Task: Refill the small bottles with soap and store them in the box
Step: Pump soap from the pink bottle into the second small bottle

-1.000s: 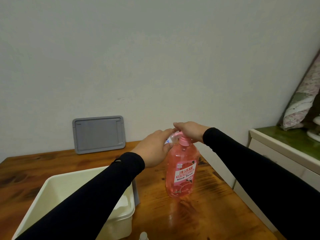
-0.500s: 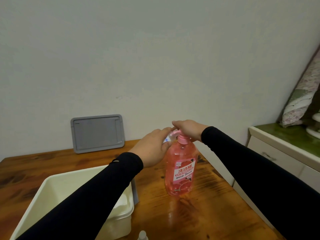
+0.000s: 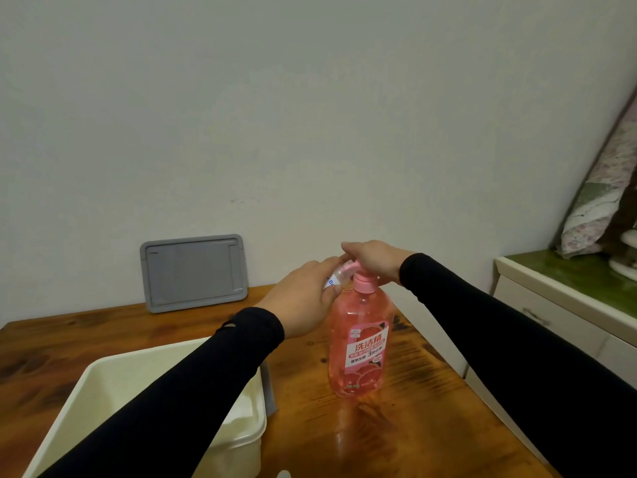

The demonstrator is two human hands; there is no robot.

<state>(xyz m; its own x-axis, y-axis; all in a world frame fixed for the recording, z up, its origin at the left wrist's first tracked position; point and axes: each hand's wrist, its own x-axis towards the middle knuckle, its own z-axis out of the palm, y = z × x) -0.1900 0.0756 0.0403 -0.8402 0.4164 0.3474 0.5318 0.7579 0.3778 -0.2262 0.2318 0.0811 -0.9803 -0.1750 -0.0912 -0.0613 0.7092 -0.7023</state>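
Two hands working: my left hand (image 3: pixel 303 305) grips the small bottle (image 3: pixel 336 277) tilted at the spout, my right hand (image 3: pixel 375 262) flat on the soap bottle's (image 3: pixel 360 346) pump, best pressed slowly.

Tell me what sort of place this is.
Probably a room in a home, perhaps a bedroom: a worn wooden table against a plain wall, a white cabinet with drawers beside it, and floral bedding leaning in the corner.

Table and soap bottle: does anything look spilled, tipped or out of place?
Nothing stands out. The soap bottle stands upright on the dry-looking table. The left hand holds a small bottle tilted at the pump, under the right hand.
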